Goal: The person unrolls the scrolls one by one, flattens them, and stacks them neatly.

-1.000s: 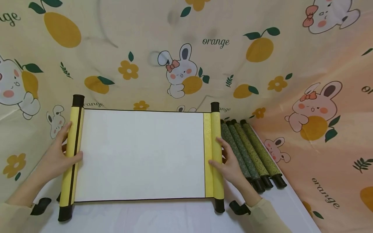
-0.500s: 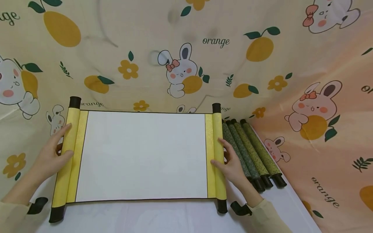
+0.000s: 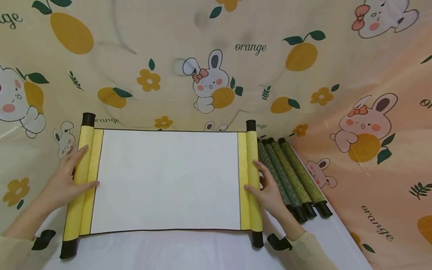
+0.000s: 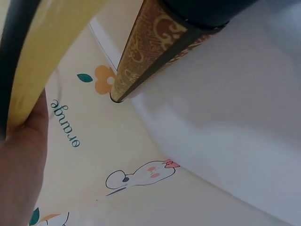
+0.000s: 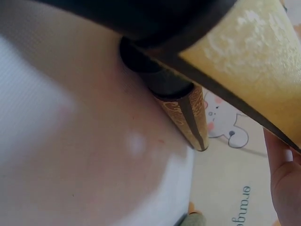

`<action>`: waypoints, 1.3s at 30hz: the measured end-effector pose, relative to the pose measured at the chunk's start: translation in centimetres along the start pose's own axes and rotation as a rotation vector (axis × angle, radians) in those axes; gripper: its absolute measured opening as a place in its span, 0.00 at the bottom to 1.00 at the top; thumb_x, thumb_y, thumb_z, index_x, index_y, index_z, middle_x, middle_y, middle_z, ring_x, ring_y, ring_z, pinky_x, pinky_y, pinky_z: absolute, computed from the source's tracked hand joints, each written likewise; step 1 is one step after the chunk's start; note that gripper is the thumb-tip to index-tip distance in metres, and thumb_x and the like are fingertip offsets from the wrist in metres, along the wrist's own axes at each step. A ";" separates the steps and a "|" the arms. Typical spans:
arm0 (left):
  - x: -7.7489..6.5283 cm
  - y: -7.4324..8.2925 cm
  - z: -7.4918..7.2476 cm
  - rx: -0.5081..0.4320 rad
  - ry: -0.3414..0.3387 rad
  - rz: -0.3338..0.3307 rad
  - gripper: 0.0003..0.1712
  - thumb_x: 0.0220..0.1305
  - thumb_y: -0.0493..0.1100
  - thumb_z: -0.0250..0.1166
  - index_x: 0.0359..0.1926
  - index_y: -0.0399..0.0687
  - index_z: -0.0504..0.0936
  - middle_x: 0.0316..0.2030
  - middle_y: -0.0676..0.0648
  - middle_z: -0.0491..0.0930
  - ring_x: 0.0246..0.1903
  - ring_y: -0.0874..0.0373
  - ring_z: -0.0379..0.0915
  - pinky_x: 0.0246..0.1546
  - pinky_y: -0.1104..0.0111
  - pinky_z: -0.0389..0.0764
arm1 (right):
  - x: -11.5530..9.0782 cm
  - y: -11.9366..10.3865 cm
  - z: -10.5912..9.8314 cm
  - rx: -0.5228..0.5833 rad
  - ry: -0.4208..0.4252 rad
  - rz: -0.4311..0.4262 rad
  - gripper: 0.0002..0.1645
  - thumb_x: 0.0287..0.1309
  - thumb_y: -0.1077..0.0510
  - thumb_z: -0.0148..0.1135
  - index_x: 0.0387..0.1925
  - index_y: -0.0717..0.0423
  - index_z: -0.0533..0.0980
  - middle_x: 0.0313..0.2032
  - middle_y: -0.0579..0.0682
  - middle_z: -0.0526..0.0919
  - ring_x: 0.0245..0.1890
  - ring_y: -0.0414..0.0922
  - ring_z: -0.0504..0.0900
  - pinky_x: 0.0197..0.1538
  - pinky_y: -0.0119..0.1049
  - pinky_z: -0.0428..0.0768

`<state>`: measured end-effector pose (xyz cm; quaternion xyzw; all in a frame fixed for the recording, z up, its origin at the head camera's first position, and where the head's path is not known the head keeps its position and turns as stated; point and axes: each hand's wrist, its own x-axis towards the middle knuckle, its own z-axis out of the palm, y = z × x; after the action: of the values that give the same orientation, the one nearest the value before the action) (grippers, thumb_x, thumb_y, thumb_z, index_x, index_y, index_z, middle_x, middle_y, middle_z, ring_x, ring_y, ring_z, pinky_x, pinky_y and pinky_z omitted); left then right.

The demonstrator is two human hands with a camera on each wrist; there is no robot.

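Our left hand [image 3: 65,183] and right hand [image 3: 268,193] grip both ends of the scroll [image 3: 168,180], likely holding it spread beside the rolls [image 3: 290,172].

The head view is moderately bright and evenly lit, with the patterned cloth [image 3: 168,33] cream at the left and turning warm orange toward the right. Soft shading lies on the table [image 3: 152,251], and the paper [image 3: 168,180] shows as a flat pale field. Printed shapes look stretched toward the corners. The left wrist view is dimmer: broad soft shadow crosses the grey-white tabletop, the black cap [image 4: 207,12] loses detail, and the left hand [image 4: 21,174] is soft. In the right wrist view, the tabletop takes a pinkish cast with a hazy bright spot; pale shine marks the yellow covering [image 5: 263,61], while the nearest dark end is blurred.
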<state>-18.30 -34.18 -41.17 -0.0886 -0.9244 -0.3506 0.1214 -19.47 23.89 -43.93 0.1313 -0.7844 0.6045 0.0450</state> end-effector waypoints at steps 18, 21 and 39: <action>-1.1 -1.5 -0.9 -0.001 -0.002 -0.049 0.57 0.56 0.39 0.69 0.74 0.67 0.41 0.73 0.38 0.43 0.48 0.24 0.65 0.27 0.79 0.75 | -0.3 0.5 -0.4 -0.012 -0.023 0.038 0.48 0.54 0.60 0.68 0.71 0.33 0.56 0.63 0.52 0.62 0.52 0.53 0.73 0.40 0.39 0.81; -1.5 -1.7 -0.8 0.019 0.011 -0.096 0.55 0.56 0.45 0.70 0.74 0.69 0.43 0.72 0.38 0.47 0.47 0.27 0.66 0.24 0.76 0.76 | -0.3 0.9 -0.3 -0.040 -0.020 0.050 0.47 0.53 0.58 0.69 0.70 0.33 0.58 0.63 0.50 0.64 0.50 0.52 0.75 0.39 0.39 0.81; 0.5 -4.3 -2.1 0.156 -0.215 -0.125 0.52 0.58 0.58 0.66 0.74 0.46 0.48 0.60 0.21 0.60 0.47 0.27 0.69 0.31 0.52 0.78 | 4.4 2.3 1.0 -0.216 -0.214 0.182 0.42 0.58 0.53 0.65 0.71 0.38 0.57 0.69 0.51 0.60 0.37 0.49 0.78 0.29 0.38 0.77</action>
<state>-19.53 -38.74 -42.19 -0.0583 -0.9602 -0.2732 0.0061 -24.19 22.79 -45.39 0.1179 -0.8537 0.5009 -0.0797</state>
